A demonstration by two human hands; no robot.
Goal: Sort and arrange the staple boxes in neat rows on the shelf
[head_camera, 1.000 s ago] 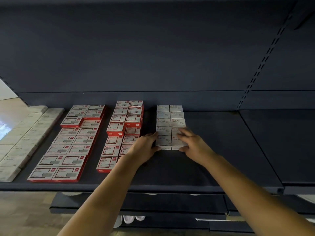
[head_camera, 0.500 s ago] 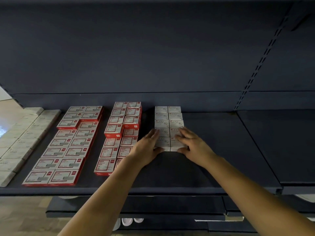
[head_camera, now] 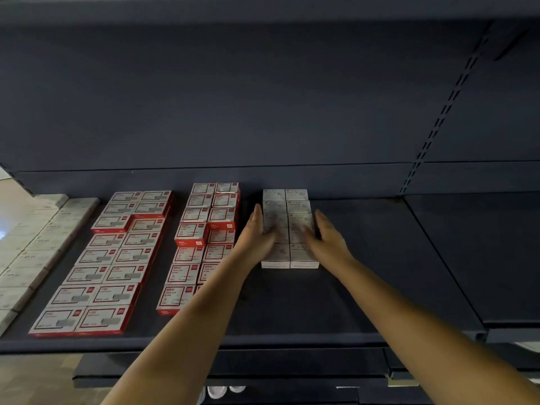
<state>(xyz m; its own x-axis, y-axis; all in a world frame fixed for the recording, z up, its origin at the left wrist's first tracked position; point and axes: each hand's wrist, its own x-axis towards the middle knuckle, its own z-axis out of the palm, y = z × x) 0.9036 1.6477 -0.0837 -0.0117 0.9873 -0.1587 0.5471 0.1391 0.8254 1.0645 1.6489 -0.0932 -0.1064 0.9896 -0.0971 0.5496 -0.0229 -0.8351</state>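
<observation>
A double row of small white staple boxes [head_camera: 287, 254] runs front to back in the middle of the dark shelf [head_camera: 365, 258]. My left hand [head_camera: 257, 232] lies flat against the left side of this row, fingers straight and pointing to the back. My right hand [head_camera: 324, 235] lies flat against the right side, its thumb over the box tops. Left of them stand a double row of red-and-white boxes [head_camera: 204, 229] and a wider block of larger red-and-white boxes [head_camera: 114, 258].
Pale grey boxes [head_camera: 35, 247] fill the shelf's far left. The right part of the shelf is bare, and a second bare shelf panel [head_camera: 482, 252] adjoins it. A slotted upright [head_camera: 432, 133] runs up the back wall. Lower shelves [head_camera: 233, 369] sit below.
Both hands slid from the front end of the white row back along its sides, fingers straightening. The view shifted slightly.
</observation>
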